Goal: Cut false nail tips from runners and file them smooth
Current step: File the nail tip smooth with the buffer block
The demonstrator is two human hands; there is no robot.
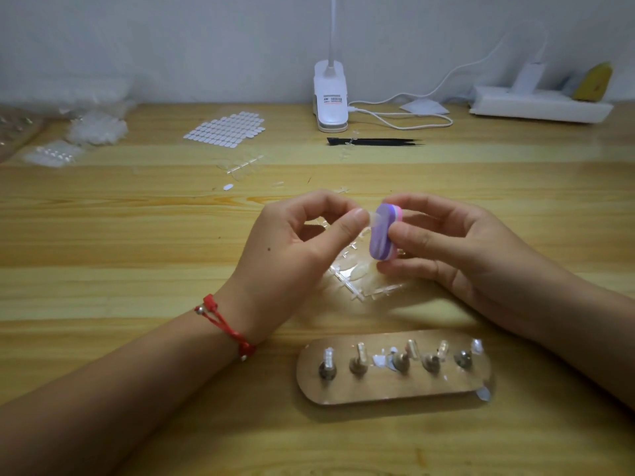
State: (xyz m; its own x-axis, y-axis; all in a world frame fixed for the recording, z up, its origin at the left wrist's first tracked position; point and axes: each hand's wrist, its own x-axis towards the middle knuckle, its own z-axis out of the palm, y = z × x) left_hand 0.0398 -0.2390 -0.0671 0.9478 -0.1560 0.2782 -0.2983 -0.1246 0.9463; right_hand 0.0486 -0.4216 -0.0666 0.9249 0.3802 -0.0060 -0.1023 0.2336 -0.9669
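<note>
Clear nail tip (372, 218) pinched by left hand (302, 235) against purple buffer block (385, 235) gripped in right hand (457, 249), above runners (360, 276) on desk (137, 235); slick tiny tip could flick loose under hard strokes.

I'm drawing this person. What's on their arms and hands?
No sleeves show; both forearms are bare. The left wrist wears a red cord bracelet with a small silvery bead. No rings show on the left hand or right hand.
</note>
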